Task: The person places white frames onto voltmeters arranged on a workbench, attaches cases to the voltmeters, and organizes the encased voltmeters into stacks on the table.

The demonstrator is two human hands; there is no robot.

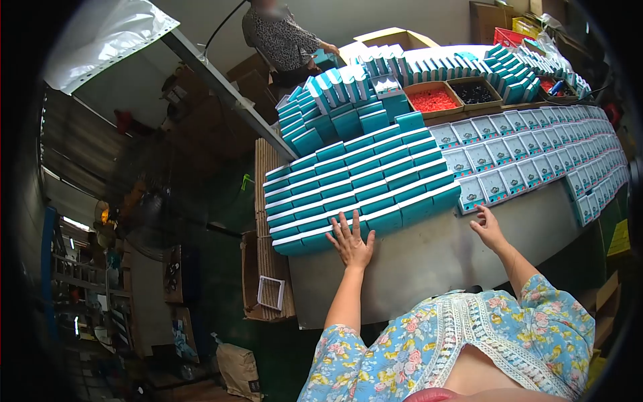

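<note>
My left hand lies with fingers spread against the front row of teal-and-white boxes, its fingertips over their white edges. These boxes stand packed in tight rows on the metal table. Further right, my right hand is held with loosely bent, parted fingers and appears to hold nothing. Its fingertips are close to the lower edge of a shallow white tray with a printed picture and small red pieces; whether they touch it I cannot tell. Many similar trays lie in rows to the right.
Behind the rows stand a carton of red pieces and a carton of black pieces. More teal boxes are stacked at the back left. A metal post rises at the left. Another person sits across the table.
</note>
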